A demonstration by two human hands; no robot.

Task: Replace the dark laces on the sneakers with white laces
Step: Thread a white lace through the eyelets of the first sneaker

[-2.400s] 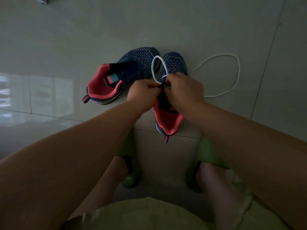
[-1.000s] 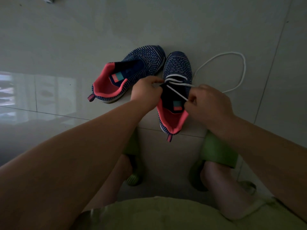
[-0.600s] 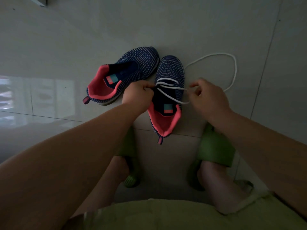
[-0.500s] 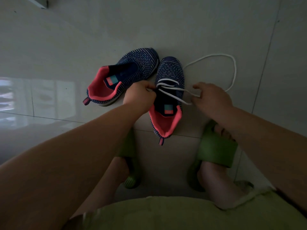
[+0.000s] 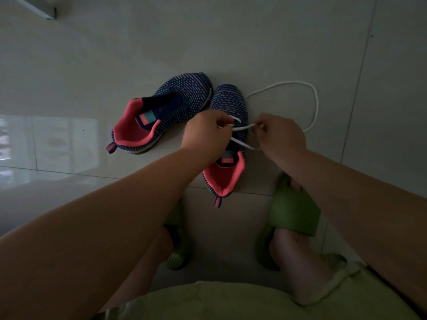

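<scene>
Two navy knit sneakers with pink linings lie on the pale tiled floor. The left sneaker (image 5: pixel 161 116) lies tilted with no lace in it. A white lace (image 5: pixel 242 128) crosses the upper eyelets of the right sneaker (image 5: pixel 230 105). My left hand (image 5: pixel 206 136) hovers over that shoe's left side and pinches one end of the lace. At the shoe's right edge my right hand (image 5: pixel 280 137) pinches the lace too. The rest of the lace runs in a long loop (image 5: pixel 315 105) on the floor to the right.
My feet in green slippers (image 5: pixel 293 213) stand close behind the right sneaker. A pale object's corner (image 5: pixel 39 8) shows at the top left. A bright window reflection lies on the tiles at the left.
My right hand has come back in toward the shoe and closed on the lace near its right eyelets. My left hand keeps its hold at the shoe's left side.
</scene>
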